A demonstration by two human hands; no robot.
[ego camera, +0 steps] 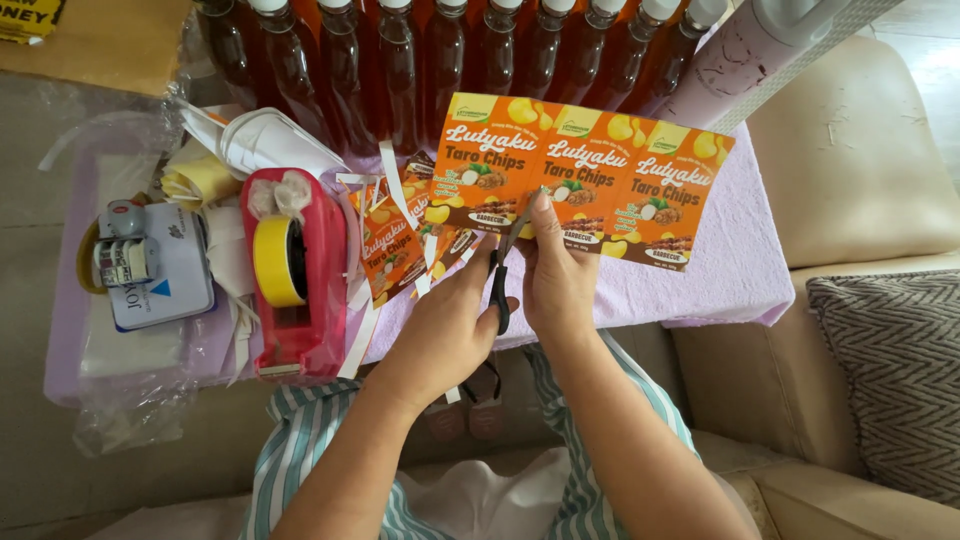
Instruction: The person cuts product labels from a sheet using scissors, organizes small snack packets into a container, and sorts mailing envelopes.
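Note:
My right hand (556, 278) pinches the lower edge of an orange printed sheet (590, 170) made of three joined snack labels, held above the purple-covered table (725, 265). In my left hand (448, 328) are black-handled scissors (500, 290). Their blades point up into the sheet's bottom edge, near the line between the first and second label. Both hands are close together, just in front of the table edge.
A row of amber bottles (400, 60) with white caps lines the table's far side. Cut labels (392, 250) and white paper strips lie left of the hands, beside a red tape dispenser (295, 270) and a stamper (125, 250). A beige sofa (860, 150) and a patterned cushion (890, 380) are on the right.

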